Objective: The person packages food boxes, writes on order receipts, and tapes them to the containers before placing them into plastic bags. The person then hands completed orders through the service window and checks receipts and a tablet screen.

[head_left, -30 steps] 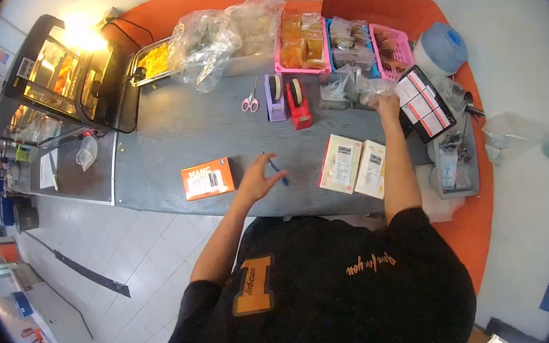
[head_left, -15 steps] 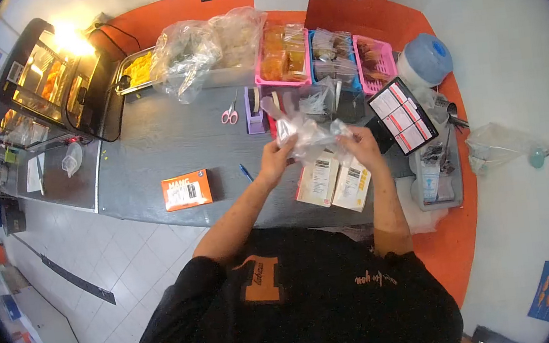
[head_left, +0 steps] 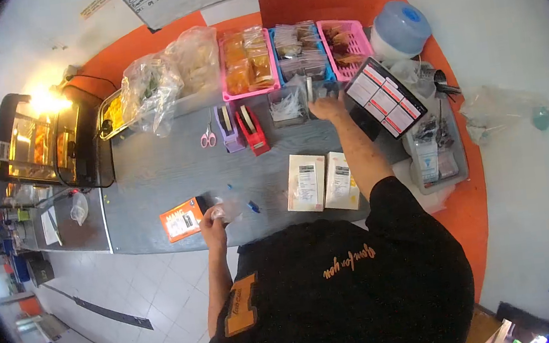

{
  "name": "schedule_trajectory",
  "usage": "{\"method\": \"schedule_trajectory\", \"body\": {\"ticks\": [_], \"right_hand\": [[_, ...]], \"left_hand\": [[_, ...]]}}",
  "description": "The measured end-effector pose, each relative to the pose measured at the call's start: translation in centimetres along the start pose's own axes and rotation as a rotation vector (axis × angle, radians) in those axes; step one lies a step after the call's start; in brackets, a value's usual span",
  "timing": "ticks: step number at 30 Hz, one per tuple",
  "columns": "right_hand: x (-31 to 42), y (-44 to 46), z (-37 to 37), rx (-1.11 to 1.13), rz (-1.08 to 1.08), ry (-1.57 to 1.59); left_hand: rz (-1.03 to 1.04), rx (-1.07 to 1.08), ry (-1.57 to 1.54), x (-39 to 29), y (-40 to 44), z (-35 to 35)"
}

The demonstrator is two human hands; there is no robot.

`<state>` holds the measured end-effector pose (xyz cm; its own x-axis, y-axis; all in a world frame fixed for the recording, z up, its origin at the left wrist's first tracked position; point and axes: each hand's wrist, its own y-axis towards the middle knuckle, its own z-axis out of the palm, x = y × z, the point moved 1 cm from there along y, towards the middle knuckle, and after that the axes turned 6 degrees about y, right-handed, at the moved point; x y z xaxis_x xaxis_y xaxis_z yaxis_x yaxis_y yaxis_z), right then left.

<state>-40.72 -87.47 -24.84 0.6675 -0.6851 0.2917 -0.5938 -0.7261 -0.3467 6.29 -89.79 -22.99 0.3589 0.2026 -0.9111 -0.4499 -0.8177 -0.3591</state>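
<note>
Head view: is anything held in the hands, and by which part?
The left hand holds a clear plastic bag by its edge nearest the orange box. The right hand is near the tablet; whether it grips anything cannot be told.

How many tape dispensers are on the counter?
2: a purple one just right of the scissors, and a red one immediately to the right of the purple. Both show clearly; I see no sign of others.

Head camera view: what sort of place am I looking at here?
Most likely a small takeaway food counter. A lit, black-framed glass cabinet seems to be keeping food on show, a pink plastic basket holds clear packets of orange contents, and a black-edged tablet stands nearby.
</note>
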Motion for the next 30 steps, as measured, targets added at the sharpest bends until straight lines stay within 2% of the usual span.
{"method": "schedule_trajectory", "body": {"ticks": [2, 3, 4, 6, 7, 9, 10, 12, 13, 14, 15, 16, 17, 18, 19, 20, 22, 23, 24, 25, 26, 28, 29, 30], "right_hand": [[0.4, -2.0, -1.2, -0.25, -0.11, -0.114], [0.9, -3.5, -1.9, -0.479, -0.175, -0.088], [1.6, -5.2, -2.2, -0.478, -0.165, -0.089], [4.9, -10.7, -3.8, -0.817, -0.418, 0.431], [6.5, -13.2, -3.1, -0.805, -0.42, 0.437], [11.0, -17.4, -0.4, 0.113, -0.646, 1.304], [12.6, -18.8, 0.4, 0.159, -0.655, 1.323], [14.2, -20.6, 2.3, 0.393, -0.236, 1.132], [14.9, -21.1, 3.4, 0.438, -0.258, 1.129], [15.6, -21.2, 4.3, 0.319, -0.312, 1.262], [16.8, -21.5, 4.6, 0.191, -0.357, 1.395], [18.2, -22.2, 5.0, 0.215, -0.368, 1.391], [19.9, -23.3, 4.0, 0.013, -0.662, 1.081], [21.5, -24.1, 3.6, -0.191, -0.927, 0.746], [22.0, -23.7, 5.8, -0.139, -0.916, 0.755], [22.5, -23.1, 7.5, -0.129, -0.92, 0.756], [24.2, -21.1, 9.9, -0.1, -0.886, 0.624], [25.5, -20.6, 10.7, -0.096, -0.886, 0.624], [26.7, -19.8, 11.3, -0.039, -0.716, 0.749], [27.8, -19.0, 12.0, 0.018, -0.541, 0.868], [29.1, -18.3, 13.1, 0.02, -0.539, 0.864], [31.8, -16.8, 15.5, 0.065, -0.608, 0.955], [33.1, -16.4, 16.4, 0.211, -0.47, 1.055], [34.3, -16.2, 17.1, 0.202, -0.465, 1.054]], "left_hand": [[-0.012, -0.133, -0.214, -2.3, -0.8, 1.0], [-0.016, -0.124, -0.21, -2.7, -0.5, 1.4], [0.0, -0.066, -0.231, -3.2, 0.0, 1.9], [0.038, 0.065, -0.378, -4.9, 0.9, 3.3], [0.061, 0.13, -0.503, -6.0, 1.3, 4.2], [-0.114, 0.22, -0.854, -4.9, 3.0, 5.0], [-0.01, 0.203, -0.649, -5.4, 3.3, 5.3], [0.122, 0.182, -0.207, -6.1, 3.6, 5.2], [0.155, 0.185, 0.03, -6.2, 3.5, 4.6], [0.144, 0.146, 0.031, -6.1, 3.1, 4.2], [0.119, 0.143, -0.132, -6.0, 2.8, 4.0], [0.098, 0.147, -0.299, -5.7, 2.5, 3.2], [0.096, 0.129, -0.304, -4.8, 2.5, 1.5], [0.118, 0.184, -0.152, -3.8, 2.8, -0.2], [0.136, 0.241, 0.002, -2.7, 2.9, -2.0], [0.131, 0.233, -0.001, -2.5, 2.7, -3.9], [0.375, 0.152, 0.015, -2.5, 2.2, -8.0], [0.32, 0.076, -0.037, 0.3, 3.3, -10.4], [0.321, 0.075, -0.039, 1.0, 3.7, -12.8], [0.412, -0.075, 0.416, 1.4, 4.0, -15.2], [0.487, -0.226, 0.872, 1.9, 4.0, -16.7], [0.477, -0.186, 0.911, 3.9, 3.9, -18.1], [0.47, -0.145, 0.953, 4.2, 4.0, -18.6], [0.477, -0.137, 0.951, 4.4, 4.6, -19.0]]}}
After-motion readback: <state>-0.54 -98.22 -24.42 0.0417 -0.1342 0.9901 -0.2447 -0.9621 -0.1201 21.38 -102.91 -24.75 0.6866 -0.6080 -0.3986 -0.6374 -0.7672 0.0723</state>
